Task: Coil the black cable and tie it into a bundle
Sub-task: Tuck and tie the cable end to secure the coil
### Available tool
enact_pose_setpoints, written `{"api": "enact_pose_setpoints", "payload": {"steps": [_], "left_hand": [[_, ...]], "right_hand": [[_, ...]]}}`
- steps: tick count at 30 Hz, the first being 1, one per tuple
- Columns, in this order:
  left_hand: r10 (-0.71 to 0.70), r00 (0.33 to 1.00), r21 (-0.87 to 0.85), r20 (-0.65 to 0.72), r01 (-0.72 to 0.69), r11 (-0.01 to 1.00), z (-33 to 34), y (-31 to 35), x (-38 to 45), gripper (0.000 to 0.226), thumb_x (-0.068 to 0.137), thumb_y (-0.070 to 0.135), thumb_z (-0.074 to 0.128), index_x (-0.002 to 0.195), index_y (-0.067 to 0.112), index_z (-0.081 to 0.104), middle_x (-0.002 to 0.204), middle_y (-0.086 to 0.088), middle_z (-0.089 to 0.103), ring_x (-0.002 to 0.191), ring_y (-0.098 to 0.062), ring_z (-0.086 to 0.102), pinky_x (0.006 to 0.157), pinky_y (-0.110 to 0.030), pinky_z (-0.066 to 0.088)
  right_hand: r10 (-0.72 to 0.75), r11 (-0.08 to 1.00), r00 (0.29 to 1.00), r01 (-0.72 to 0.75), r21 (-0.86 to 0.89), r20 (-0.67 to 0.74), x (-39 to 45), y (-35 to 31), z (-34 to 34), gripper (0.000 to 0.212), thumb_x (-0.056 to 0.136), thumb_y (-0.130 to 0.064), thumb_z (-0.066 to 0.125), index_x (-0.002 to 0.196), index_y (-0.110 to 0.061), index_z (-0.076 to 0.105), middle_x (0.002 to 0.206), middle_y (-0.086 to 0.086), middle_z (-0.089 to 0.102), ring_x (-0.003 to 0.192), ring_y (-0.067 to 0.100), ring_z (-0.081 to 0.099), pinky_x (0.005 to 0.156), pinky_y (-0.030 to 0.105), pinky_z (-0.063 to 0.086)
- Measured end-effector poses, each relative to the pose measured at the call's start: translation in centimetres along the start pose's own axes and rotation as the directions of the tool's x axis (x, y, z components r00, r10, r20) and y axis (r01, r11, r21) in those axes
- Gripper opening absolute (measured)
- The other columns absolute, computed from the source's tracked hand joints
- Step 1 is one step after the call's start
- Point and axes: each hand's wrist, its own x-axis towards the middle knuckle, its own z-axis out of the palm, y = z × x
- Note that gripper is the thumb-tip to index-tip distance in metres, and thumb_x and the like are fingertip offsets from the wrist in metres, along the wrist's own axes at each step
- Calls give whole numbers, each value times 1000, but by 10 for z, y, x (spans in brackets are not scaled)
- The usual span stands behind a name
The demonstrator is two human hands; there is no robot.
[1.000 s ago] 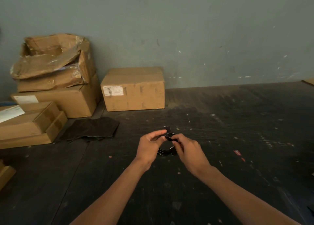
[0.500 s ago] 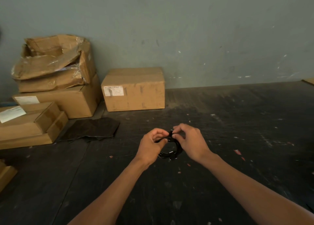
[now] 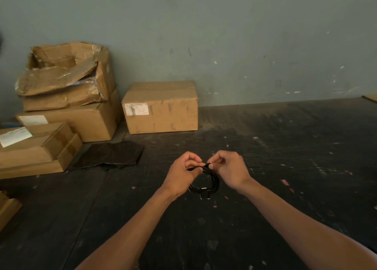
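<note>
Hands meet above the dark table, and the black cable hangs between them as a small, tight coil held clear of the surface. The left hand curls its fingers round the left side of the loop, seemingly to keep the turns stacked so they cannot spring apart. The right hand pinches the top of the coil between thumb and fingertips, where a tie or the loose end seems to be worked round the turns; which of the two is too small to tell. A pale connector dangles at the bottom of the loop. Coiling looks finished and the binding under way. Cardboard boxes stand well apart against the wall.
</note>
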Motion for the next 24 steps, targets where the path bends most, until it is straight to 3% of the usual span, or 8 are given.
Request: {"api": "enact_pose_setpoints", "payload": {"steps": [5, 8, 12, 16, 21, 24], "left_hand": [[11, 996, -18, -92, -13, 1000, 4, -2, -2, 21, 91, 16, 68, 107, 29, 65, 107, 7, 71, 103, -6, 66, 94, -31, 51], [-32, 992, -74, -120, 23, 997, 7, -9, -4, 18, 99, 24, 57, 111, 35, 63, 106, 2, 69, 98, -14, 69, 85, -31, 55], [-146, 977, -228, -153, 109, 968, 9, -23, -6, 28, 102, 21, 51, 126, 33, 56, 109, -3, 69, 95, -16, 71, 85, -33, 58], [-216, 967, -289, -136, 170, 942, 8, -37, -6, 38, 98, 13, 58, 130, 33, 55, 105, -8, 72, 86, -14, 71, 81, -33, 60], [-356, 927, -258, -116, 318, 912, 10, -59, 4, 34, 96, 9, 61, 125, 27, 63, 97, -3, 74, 77, -11, 70, 64, -24, 59], [-464, 881, -196, -93, 440, 876, 11, -81, 13, 35, 97, 7, 58, 129, 20, 63, 98, -4, 72, 81, -17, 66, 75, -33, 60]], "right_hand": [[135, 969, 991, -134, 206, 11, 6, 4, 0, 12, 88, -3, 65, 84, -15, 69, 79, 6, 69, 75, 16, 66, 71, 32, 57], [233, 907, 971, -238, 348, 55, 8, 8, 3, 10, 91, -3, 62, 90, -13, 66, 82, 5, 68, 73, 15, 66, 62, 28, 54], [355, 801, 933, -338, 494, 63, 10, 17, 7, 10, 93, -2, 58, 97, -10, 64, 82, 6, 69, 68, 14, 66, 56, 27, 52], [386, 796, 919, -375, 475, 78, 9, 31, 17, 19, 96, -1, 51, 100, -13, 65, 88, 10, 68, 71, 17, 66, 53, 27, 54], [408, 819, 891, -453, 351, 199, 11, 59, 41, 15, 96, -10, 57, 108, -12, 66, 103, 13, 68, 94, 28, 68, 72, 36, 59], [468, 811, 844, -529, 252, 263, 14, 81, 55, 18, 93, -10, 62, 111, -12, 64, 102, 11, 68, 86, 20, 68, 60, 27, 55]]}}
